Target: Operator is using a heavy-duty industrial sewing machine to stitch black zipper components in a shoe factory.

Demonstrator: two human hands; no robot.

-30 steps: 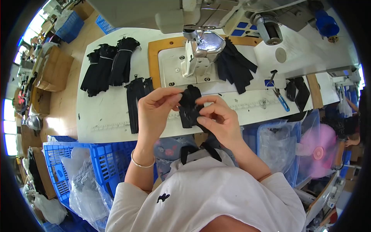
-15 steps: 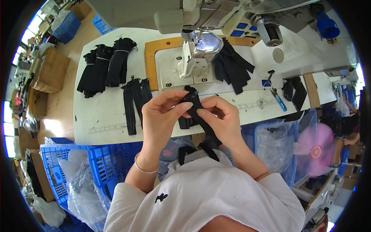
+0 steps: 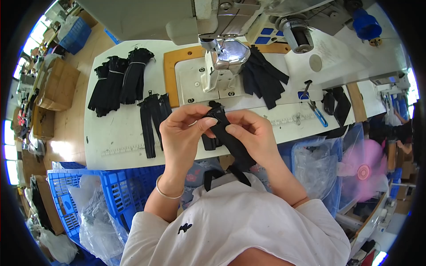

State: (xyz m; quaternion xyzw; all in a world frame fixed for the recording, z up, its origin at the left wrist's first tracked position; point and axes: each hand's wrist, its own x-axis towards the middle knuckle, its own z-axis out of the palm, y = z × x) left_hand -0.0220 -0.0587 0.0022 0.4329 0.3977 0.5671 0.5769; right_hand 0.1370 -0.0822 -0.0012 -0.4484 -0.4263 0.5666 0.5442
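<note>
Between my two hands, in front of the sewing machine's post, is a black zipper (image 3: pixel 233 142). My left hand (image 3: pixel 181 137) pinches its upper end, by the slider, with thumb and fingertips. My right hand (image 3: pixel 255 135) grips the strip a little lower, thumb on top. Below the right thumb the lower part of the strip hangs past the table edge toward my lap. Another black piece (image 3: pixel 210 142) lies on the table edge behind the held strip, partly covered. Left of my hands lie several loose black zippers (image 3: pixel 149 126).
Tied bundles of black zippers (image 3: pixel 135 77) lie at the far left. The sewing machine (image 3: pixel 224 73) stands ahead, with more black strips (image 3: pixel 264 77) to its right. Blue-handled snips (image 3: pixel 318 116) lie farther right. Blue crates (image 3: pixel 108 195) and a pink fan (image 3: pixel 364 170) stand below the table.
The hanging part of the zipper now shows broader and reaches slightly farther right. Both hands keep their grip. The whole view has shifted slightly.
</note>
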